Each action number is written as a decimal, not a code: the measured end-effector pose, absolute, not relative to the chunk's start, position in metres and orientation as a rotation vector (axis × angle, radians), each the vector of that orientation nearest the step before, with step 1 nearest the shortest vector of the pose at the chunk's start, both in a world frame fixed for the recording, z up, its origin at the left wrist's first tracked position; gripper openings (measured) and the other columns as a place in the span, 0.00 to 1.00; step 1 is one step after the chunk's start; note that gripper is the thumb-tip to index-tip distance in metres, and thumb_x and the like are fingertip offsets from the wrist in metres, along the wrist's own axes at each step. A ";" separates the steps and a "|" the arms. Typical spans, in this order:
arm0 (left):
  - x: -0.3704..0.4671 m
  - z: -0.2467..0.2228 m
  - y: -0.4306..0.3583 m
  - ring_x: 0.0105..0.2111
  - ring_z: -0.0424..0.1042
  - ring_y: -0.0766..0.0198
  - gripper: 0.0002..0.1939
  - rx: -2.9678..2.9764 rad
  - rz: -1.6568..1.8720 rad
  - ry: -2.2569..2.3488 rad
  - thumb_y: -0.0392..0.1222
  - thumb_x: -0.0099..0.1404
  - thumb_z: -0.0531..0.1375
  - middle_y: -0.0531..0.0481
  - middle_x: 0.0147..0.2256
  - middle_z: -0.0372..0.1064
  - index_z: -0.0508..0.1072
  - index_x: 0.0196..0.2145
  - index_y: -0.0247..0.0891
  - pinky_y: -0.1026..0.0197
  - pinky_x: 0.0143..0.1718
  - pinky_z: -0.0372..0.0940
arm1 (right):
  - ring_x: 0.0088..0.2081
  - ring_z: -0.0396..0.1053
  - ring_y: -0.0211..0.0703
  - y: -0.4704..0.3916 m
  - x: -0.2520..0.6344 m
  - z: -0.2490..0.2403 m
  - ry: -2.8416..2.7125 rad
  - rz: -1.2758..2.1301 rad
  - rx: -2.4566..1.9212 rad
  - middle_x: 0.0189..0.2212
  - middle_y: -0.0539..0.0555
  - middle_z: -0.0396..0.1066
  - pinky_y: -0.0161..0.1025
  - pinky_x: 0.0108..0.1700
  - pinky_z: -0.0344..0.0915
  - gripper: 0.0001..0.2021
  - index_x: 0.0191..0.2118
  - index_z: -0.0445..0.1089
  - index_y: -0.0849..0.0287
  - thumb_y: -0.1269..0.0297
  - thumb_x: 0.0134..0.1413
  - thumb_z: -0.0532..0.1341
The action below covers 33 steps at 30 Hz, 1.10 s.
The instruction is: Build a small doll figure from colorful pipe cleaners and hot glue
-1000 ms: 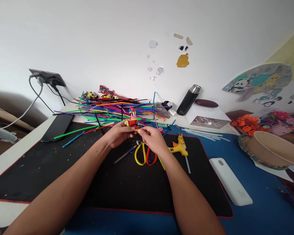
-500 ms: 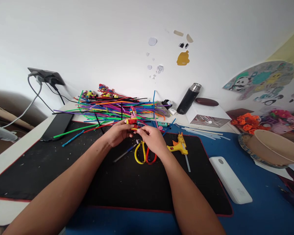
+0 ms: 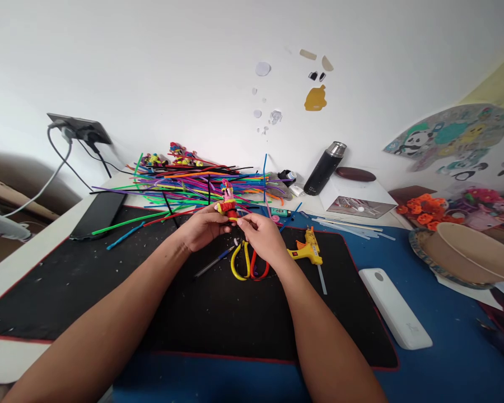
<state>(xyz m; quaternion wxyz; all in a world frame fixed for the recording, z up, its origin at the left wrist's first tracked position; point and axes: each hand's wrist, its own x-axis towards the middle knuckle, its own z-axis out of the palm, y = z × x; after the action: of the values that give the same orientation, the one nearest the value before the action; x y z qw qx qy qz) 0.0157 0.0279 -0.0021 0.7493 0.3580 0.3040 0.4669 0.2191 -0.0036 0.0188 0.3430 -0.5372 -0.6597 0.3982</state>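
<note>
Between my hands, above the black mat [image 3: 231, 319], is a small pipe-cleaner figure [image 3: 227, 206] with a pink head, red body and yellow bands. My left hand [image 3: 204, 228] is closed around its left side. The fingertips of my right hand [image 3: 261, 234] pinch its lower edge, at a yellow strip. Part of the figure is hidden behind my fingers. Just below lie scissors [image 3: 240, 263] with one yellow and one red handle loop, their blades out of sight under my hands. A blue pen [image 3: 214, 263] rests beside them.
Behind my hands spreads a pile of coloured pipe cleaners [image 3: 185, 187], with several small figures [image 3: 180, 154] at its back. To the right are a yellow glue gun [image 3: 308, 249], a white power bank [image 3: 397, 308], a black flask [image 3: 325, 168] and a bowl [image 3: 474, 252]. A phone [image 3: 97, 215] lies left.
The figure has turned and risen slightly in my fingers, so more of its red body and yellow bands shows. Both hands keep their grip in nearly the same place.
</note>
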 end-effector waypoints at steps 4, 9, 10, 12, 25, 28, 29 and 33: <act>0.017 0.001 0.028 0.34 0.79 0.58 0.17 0.753 1.027 0.660 0.27 0.54 0.71 0.43 0.36 0.81 0.82 0.42 0.34 0.60 0.34 0.75 | 0.28 0.66 0.41 -0.004 0.219 0.019 -1.719 1.029 -1.394 0.26 0.49 0.72 0.38 0.32 0.57 0.15 0.41 0.79 0.57 0.52 0.69 0.61; 0.019 0.001 0.027 0.32 0.79 0.58 0.17 0.726 1.043 0.649 0.24 0.53 0.69 0.43 0.35 0.81 0.82 0.41 0.35 0.60 0.32 0.73 | 0.29 0.66 0.42 -0.004 0.218 0.018 -1.744 1.011 -1.393 0.27 0.50 0.72 0.38 0.32 0.58 0.14 0.41 0.79 0.56 0.52 0.70 0.61; 0.019 0.001 0.027 0.32 0.79 0.58 0.17 0.725 1.045 0.647 0.24 0.52 0.68 0.43 0.35 0.80 0.82 0.41 0.35 0.60 0.32 0.73 | 0.29 0.66 0.42 -0.005 0.218 0.018 -1.745 1.011 -1.395 0.27 0.50 0.72 0.38 0.32 0.58 0.14 0.41 0.79 0.56 0.52 0.70 0.61; 0.020 0.002 0.027 0.32 0.78 0.58 0.17 0.723 1.046 0.645 0.24 0.52 0.68 0.43 0.35 0.80 0.81 0.40 0.34 0.60 0.32 0.72 | 0.29 0.66 0.42 -0.005 0.218 0.019 -1.745 1.012 -1.405 0.27 0.50 0.72 0.38 0.32 0.58 0.14 0.41 0.79 0.56 0.52 0.69 0.61; 0.020 0.001 0.026 0.33 0.78 0.59 0.20 0.704 1.047 0.646 0.24 0.50 0.69 0.45 0.35 0.80 0.81 0.42 0.35 0.61 0.32 0.71 | 0.29 0.65 0.42 -0.005 0.218 0.019 -1.748 1.004 -1.396 0.27 0.49 0.71 0.38 0.32 0.58 0.15 0.41 0.79 0.56 0.52 0.70 0.61; 0.019 0.000 0.026 0.34 0.78 0.59 0.22 0.705 1.040 0.655 0.23 0.50 0.69 0.45 0.36 0.80 0.80 0.43 0.35 0.61 0.33 0.71 | 0.29 0.66 0.42 -0.005 0.219 0.020 -1.746 1.006 -1.397 0.26 0.49 0.71 0.38 0.32 0.58 0.14 0.41 0.79 0.56 0.52 0.69 0.61; 0.019 0.000 0.026 0.34 0.77 0.60 0.22 0.705 1.042 0.658 0.23 0.49 0.69 0.46 0.35 0.80 0.80 0.43 0.35 0.61 0.33 0.71 | 0.29 0.66 0.42 -0.005 0.219 0.020 -1.743 1.008 -1.396 0.27 0.49 0.71 0.39 0.33 0.58 0.14 0.41 0.79 0.56 0.52 0.69 0.61; 0.020 0.001 0.025 0.34 0.77 0.60 0.21 0.710 1.050 0.657 0.22 0.49 0.69 0.46 0.35 0.79 0.80 0.42 0.36 0.61 0.33 0.71 | 0.30 0.69 0.43 -0.005 0.219 0.020 -1.735 1.019 -1.394 0.27 0.50 0.73 0.39 0.34 0.60 0.14 0.41 0.79 0.56 0.52 0.69 0.61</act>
<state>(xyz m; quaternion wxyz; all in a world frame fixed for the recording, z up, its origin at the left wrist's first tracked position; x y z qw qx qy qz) 0.0199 0.0251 0.0012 0.7560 0.3255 0.3011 0.4814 0.2189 -0.0047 0.0196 0.3399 -0.5357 -0.6666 0.3915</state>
